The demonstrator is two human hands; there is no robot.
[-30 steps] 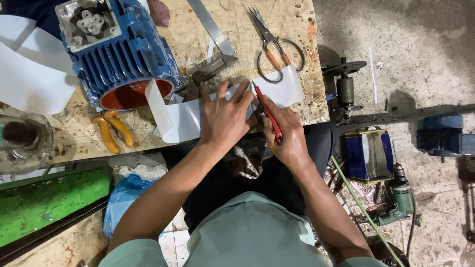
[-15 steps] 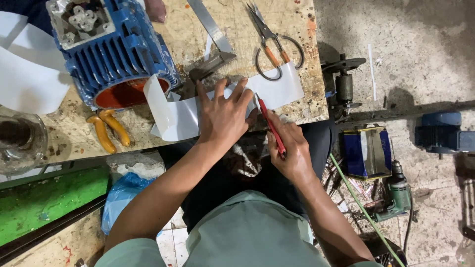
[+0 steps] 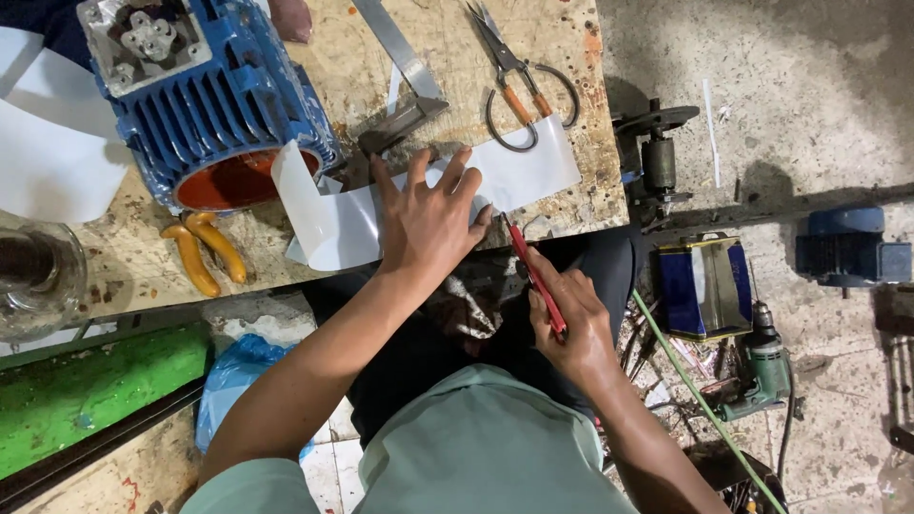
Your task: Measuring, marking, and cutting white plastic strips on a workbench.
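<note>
1. Worn wooden workbench (image 3: 447, 48) over a concrete floor.
2. Left hand (image 3: 428, 224), fingers spread flat, presses the white paper strip (image 3: 533, 171) onto the bench's near edge.
3. Right hand (image 3: 571, 324) is closed around a red pen (image 3: 533, 276), tip at the strip.
4. Blue motor housing (image 3: 219, 105) stands far left; scissors (image 3: 519, 76) and metal square (image 3: 405, 67) lie beyond the strip.
5. Yellow-handled pliers (image 3: 205, 252) lie near left; a drill (image 3: 762, 371) rests on the floor, right.

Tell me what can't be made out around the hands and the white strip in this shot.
Head view only:
- White strip: its middle is hidden under the left hand.
- Red tool: its tip at the strip's edge is too small to identify; its rear sits inside the right hand.
- Blue motor: its top is cut off by the frame edge.
</note>
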